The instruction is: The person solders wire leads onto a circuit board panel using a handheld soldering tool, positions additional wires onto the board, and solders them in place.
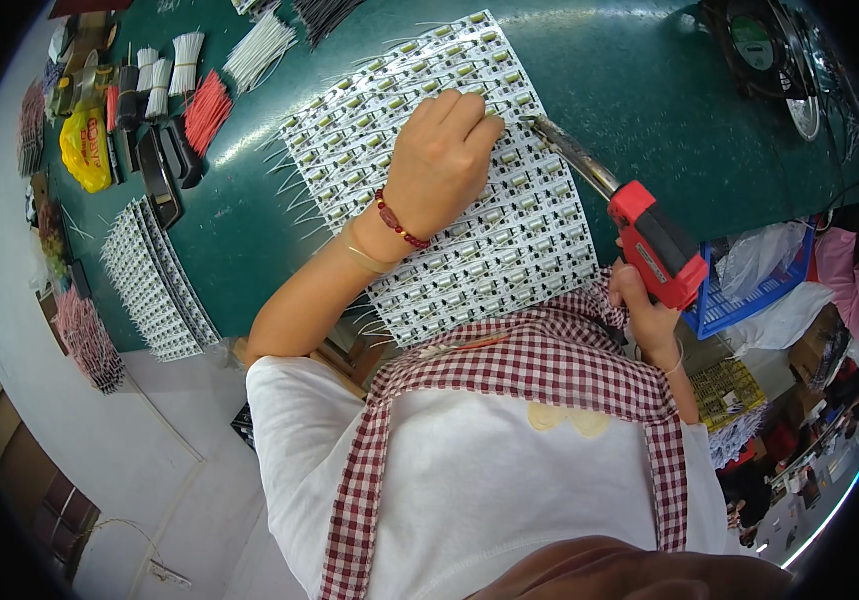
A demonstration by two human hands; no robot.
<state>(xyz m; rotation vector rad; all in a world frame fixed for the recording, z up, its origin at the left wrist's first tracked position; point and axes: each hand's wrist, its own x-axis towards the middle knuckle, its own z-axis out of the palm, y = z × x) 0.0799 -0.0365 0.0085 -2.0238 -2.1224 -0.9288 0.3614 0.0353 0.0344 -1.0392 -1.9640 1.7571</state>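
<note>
A large white panel of small circuit boards (489, 240) lies on the green table, with rows of components and thin white wires sticking out along its left edge. Over its upper middle rests my left hand (446, 150), fingers curled and closed at the panel's surface; what they pinch is hidden. My right hand (644, 312) is wrapped round the grip of a red and black soldering gun (654, 245). The gun's metal tip points up and left, reaching the panel's upper right edge close to my left fingertips. Whether the tip touches a board I cannot tell.
More board panels (154, 280) lie at the left, near a black stapler (159, 175) and bundles of red wires (207, 112) and white wires (259, 52). A yellow plastic bag (85, 150) sits beyond. At the far right are a black fan-like device (764, 50) and a blue basket (749, 305).
</note>
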